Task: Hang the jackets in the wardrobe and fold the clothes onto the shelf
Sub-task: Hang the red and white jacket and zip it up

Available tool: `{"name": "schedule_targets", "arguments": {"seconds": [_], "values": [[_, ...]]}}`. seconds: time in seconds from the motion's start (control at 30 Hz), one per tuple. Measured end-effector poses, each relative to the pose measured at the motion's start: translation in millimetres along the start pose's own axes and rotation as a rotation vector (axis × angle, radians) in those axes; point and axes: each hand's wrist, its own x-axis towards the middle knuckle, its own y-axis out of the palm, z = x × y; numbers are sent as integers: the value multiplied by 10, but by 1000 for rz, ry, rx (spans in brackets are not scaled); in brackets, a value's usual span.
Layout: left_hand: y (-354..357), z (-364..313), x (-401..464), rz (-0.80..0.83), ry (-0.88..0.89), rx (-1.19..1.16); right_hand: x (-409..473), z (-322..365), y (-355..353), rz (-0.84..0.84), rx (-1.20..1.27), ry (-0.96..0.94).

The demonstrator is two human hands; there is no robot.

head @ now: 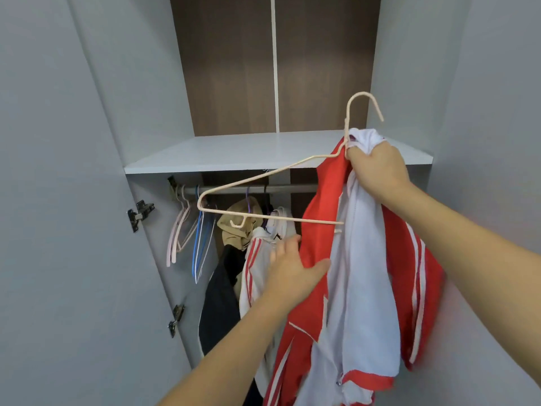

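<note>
Jacket (pixel 363 273), red and white, hangs right of centre, its collar and a pink hanger (pixel 263 177) gripped by the right hand (pixel 377 168), while the left hand's (pixel 292 268) straight fingers touch its front.

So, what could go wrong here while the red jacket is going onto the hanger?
1. The hanger has only one shoulder inside the red jacket; its other end sticks out bare, so the jacket may slide off.
2. The right hand grips collar and hanger neck together; the left hand only touches the cloth.
</note>
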Motion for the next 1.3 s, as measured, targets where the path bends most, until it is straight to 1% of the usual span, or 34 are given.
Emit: {"name": "schedule_targets", "arguments": {"seconds": [0.03, 0.1, 0.13, 0.17, 0.2, 0.27, 0.37, 0.43, 0.6, 0.67, 0.7, 0.8, 0.87, 0.97, 1.0, 1.03, 1.07, 1.1, 1.13, 1.2, 1.23, 1.27, 1.3], "values": [[42, 73, 60, 141, -107, -104, -10, 42, -1, 7, 30, -21], [65, 117, 114, 404, -189, -151, -20, 105, 12, 21, 72, -45], [48, 126, 121, 469, -202, -153, -21, 129, 13, 23, 90, -49], [14, 158, 127, 494, -217, -171, -24, 148, 4, 19, 97, -58], [-49, 207, 134, 497, -236, -203, -14, 133, -2, 12, 86, -66], [-196, 375, 152, 447, -283, -249, 0, 59, -15, 10, 36, -75], [-520, 649, 169, 295, -349, -281, -8, -97, -3, 31, -89, -89], [-773, 730, 189, 208, -358, -287, -60, -174, 36, 39, -171, -126], [-1480, 598, 377, 112, -301, -54, -134, -302, 134, -29, -315, -105], [-1714, 458, 468, 69, -327, -45, -113, -301, 154, -55, -317, -107], [-1818, 377, 506, 57, -358, -101, -106, -291, 162, -64, -322, -116], [-2090, 185, 589, 65, -496, -311, -111, -277, 213, -80, -466, -195], [-2162, 55, 641, 91, -541, -399, -129, -296, 266, -85, -539, -206], [-1963, -203, 689, 132, -502, -577, -185, -186, 372, -87, -472, -169], [-1829, -295, 707, 170, -483, -643, -214, -127, 419, -76, -456, -165], [-1685, -399, 720, 220, -452, -677, -252, -68, 481, -64, -464, -170], [-1549, -533, 714, 257, -413, -663, -298, -7, 536, -54, -464, -179], [-1429, -648, 727, 266, -349, -593, -344, 42, 591, -53, -439, -214], [-1341, -764, 727, 244, -267, -463, -375, 65, 643, -59, -405, -268], [-1238, -916, 722, 155, -95, -49, -384, 32, 729, -81, -330, -338], [-1202, -895, 744, 114, -32, 208, -352, -11, 750, -51, -265, -311], [-1174, -825, 741, 68, 11, 453, -316, -93, 788, 19, -189, -261], [-1144, -677, 738, 21, 30, 599, -298, -173, 815, 89, -116, -206]]}}
